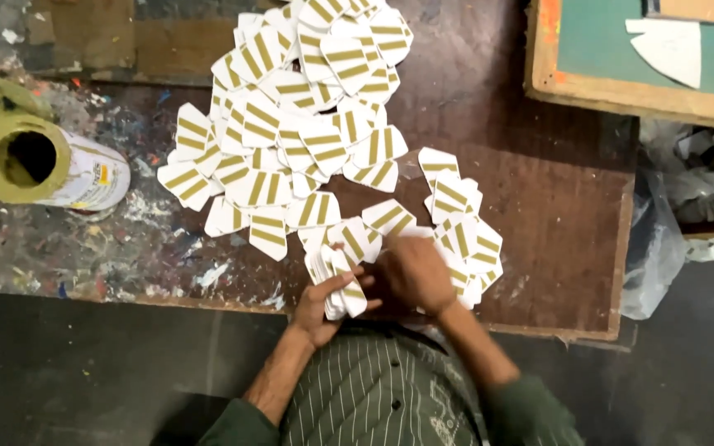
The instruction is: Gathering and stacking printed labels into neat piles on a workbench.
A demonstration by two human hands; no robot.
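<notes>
A large heap of white shield-shaped cards with gold stripes [299,132] lies spread over a dark, paint-stained table [555,206]. A smaller cluster of the same cards [456,223] lies to the right. My left hand [320,301] grips a stacked bundle of these cards [336,277] near the table's front edge. My right hand [415,272] rests palm down on the cards beside the bundle, fingers curled; what it holds is hidden.
A can with a yellow-green rim [39,165] lies on its side at the far left. A wooden-framed green board [621,49] sits at the top right. Crumpled plastic [663,239] hangs off the right edge. My striped clothing fills the bottom centre.
</notes>
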